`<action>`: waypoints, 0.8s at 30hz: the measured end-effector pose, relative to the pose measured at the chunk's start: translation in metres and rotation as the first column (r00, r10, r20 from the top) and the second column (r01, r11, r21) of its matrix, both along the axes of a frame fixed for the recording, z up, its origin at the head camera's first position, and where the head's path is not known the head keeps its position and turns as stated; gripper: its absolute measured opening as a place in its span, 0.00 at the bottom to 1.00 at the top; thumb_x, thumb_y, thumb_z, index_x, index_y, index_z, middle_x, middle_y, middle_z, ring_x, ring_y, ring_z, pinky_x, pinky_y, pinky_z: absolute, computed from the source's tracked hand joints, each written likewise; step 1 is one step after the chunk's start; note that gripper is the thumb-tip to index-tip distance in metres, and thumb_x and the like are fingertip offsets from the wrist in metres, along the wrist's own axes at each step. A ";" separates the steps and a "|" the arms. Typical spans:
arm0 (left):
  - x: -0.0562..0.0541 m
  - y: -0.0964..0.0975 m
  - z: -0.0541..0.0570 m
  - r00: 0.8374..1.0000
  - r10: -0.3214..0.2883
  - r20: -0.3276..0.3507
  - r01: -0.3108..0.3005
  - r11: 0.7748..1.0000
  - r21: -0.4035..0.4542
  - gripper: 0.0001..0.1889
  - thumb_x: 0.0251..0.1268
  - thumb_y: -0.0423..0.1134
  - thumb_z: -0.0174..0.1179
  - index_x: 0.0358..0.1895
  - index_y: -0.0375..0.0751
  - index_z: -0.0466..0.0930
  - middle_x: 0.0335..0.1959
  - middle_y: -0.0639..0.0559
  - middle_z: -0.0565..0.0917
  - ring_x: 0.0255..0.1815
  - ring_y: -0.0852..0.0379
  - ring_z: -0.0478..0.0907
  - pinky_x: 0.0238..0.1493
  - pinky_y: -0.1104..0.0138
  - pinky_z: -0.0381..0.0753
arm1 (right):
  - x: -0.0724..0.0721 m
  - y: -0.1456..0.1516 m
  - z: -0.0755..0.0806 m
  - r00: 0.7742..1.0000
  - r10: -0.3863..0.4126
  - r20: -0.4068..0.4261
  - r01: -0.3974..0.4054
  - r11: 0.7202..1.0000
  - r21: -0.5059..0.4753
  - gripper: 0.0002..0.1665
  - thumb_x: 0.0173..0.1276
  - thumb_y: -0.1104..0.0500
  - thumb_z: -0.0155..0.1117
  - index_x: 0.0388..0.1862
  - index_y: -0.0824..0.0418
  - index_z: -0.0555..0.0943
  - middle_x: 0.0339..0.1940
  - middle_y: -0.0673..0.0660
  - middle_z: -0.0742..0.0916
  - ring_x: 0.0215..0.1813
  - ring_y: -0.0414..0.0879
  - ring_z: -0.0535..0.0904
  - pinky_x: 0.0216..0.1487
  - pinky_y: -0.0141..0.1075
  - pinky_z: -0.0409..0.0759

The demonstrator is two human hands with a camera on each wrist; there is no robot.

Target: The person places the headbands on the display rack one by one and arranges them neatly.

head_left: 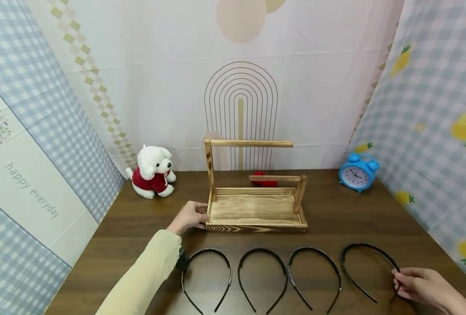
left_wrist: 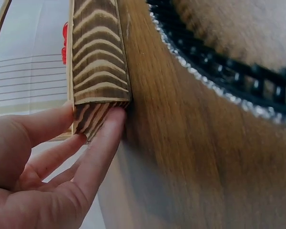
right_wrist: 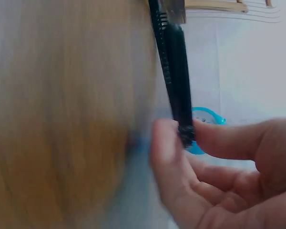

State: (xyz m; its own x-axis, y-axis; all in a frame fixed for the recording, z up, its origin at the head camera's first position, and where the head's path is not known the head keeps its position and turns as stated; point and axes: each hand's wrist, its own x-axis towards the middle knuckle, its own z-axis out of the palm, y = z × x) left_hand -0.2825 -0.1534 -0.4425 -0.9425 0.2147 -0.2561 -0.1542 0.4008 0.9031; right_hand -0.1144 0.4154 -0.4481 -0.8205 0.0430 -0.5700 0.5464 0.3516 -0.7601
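Observation:
My left hand [head_left: 191, 215] grips the left end of a wooden rack [head_left: 252, 228], a shallow tray with two bars on posts. In the left wrist view, the thumb and fingers of the left hand [left_wrist: 52, 167] hold the tray's striped end [left_wrist: 100, 62]. At the right, my right hand [head_left: 422, 284] pinches a black headband [head_left: 368, 245] by its right side, between thumb and fingers. That headband [right_wrist: 178, 76] is seen edge-on in the right wrist view. Three more headbands [head_left: 207, 251] [head_left: 262, 250] [head_left: 313, 249] lie in a row on the table, open ends toward me.
Behind the rack to the left sits a white plush dog [head_left: 152, 170] in red. A blue alarm clock [head_left: 358, 172] stands at the back right. Something red [head_left: 265, 182] shows behind the rack's lower bar. Patterned cloths hang around the brown table [head_left: 138, 232].

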 end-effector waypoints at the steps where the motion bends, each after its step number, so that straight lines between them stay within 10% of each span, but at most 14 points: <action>1: 0.000 0.000 -0.001 1.000 0.003 0.001 -0.003 1.000 0.000 0.26 0.69 0.26 0.55 0.68 0.21 0.63 0.58 0.23 0.75 0.46 0.41 0.84 0.39 0.56 0.88 | 0.000 -0.001 0.000 0.999 -0.031 -0.012 0.031 0.999 -0.025 0.35 0.75 0.65 0.52 0.64 0.92 0.51 0.40 0.57 0.85 0.41 0.46 0.84 0.47 0.41 0.86; 4: -0.001 -0.001 -0.002 1.000 0.022 0.009 -0.023 1.000 0.016 0.26 0.68 0.26 0.56 0.68 0.22 0.65 0.57 0.24 0.76 0.44 0.42 0.84 0.39 0.56 0.88 | -0.002 0.004 -0.005 0.996 -0.066 -0.061 0.056 0.987 -0.148 0.40 0.77 0.63 0.52 0.68 0.88 0.43 0.44 0.53 0.84 0.45 0.49 0.85 0.51 0.43 0.85; 7: -0.001 -0.002 -0.004 1.000 0.024 0.009 -0.024 0.999 0.030 0.26 0.68 0.26 0.56 0.67 0.22 0.65 0.56 0.24 0.77 0.42 0.44 0.84 0.38 0.56 0.88 | -0.008 0.019 -0.017 0.992 -0.063 -0.106 0.027 0.949 -0.313 0.30 0.77 0.60 0.54 0.68 0.75 0.57 0.45 0.50 0.84 0.48 0.50 0.85 0.56 0.44 0.83; 13: -0.001 -0.001 -0.003 1.000 0.004 -0.004 -0.004 1.000 0.029 0.26 0.68 0.26 0.56 0.68 0.21 0.63 0.56 0.23 0.76 0.44 0.41 0.84 0.39 0.54 0.88 | -0.011 0.000 -0.007 0.964 -0.128 -0.232 0.073 0.970 -0.233 0.20 0.77 0.52 0.54 0.58 0.63 0.64 0.42 0.48 0.82 0.45 0.41 0.85 0.56 0.38 0.84; 18: -0.002 0.000 -0.003 1.000 0.020 -0.004 -0.020 1.000 0.021 0.26 0.68 0.25 0.56 0.68 0.22 0.65 0.55 0.24 0.77 0.42 0.42 0.84 0.38 0.56 0.88 | -0.007 -0.034 0.018 0.912 -0.227 -0.340 0.162 0.964 -0.210 0.18 0.77 0.52 0.53 0.53 0.65 0.67 0.37 0.46 0.84 0.41 0.38 0.85 0.51 0.36 0.85; 24: -0.001 -0.001 -0.004 1.000 0.029 -0.005 -0.029 0.999 0.016 0.25 0.67 0.25 0.56 0.67 0.22 0.65 0.53 0.25 0.78 0.39 0.46 0.84 0.37 0.57 0.89 | -0.014 -0.051 0.016 0.812 -0.399 -0.426 0.162 0.856 -0.492 0.05 0.72 0.62 0.59 0.44 0.61 0.74 0.34 0.51 0.85 0.40 0.44 0.87 0.48 0.37 0.87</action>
State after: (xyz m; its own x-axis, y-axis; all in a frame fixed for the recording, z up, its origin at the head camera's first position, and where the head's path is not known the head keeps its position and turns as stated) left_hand -0.2832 -0.1540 -0.4464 -0.9498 0.1913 -0.2478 -0.1605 0.3819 0.9102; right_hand -0.1279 0.3644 -0.4324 -0.9790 0.1756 -0.1041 0.0744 -0.1681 -0.9830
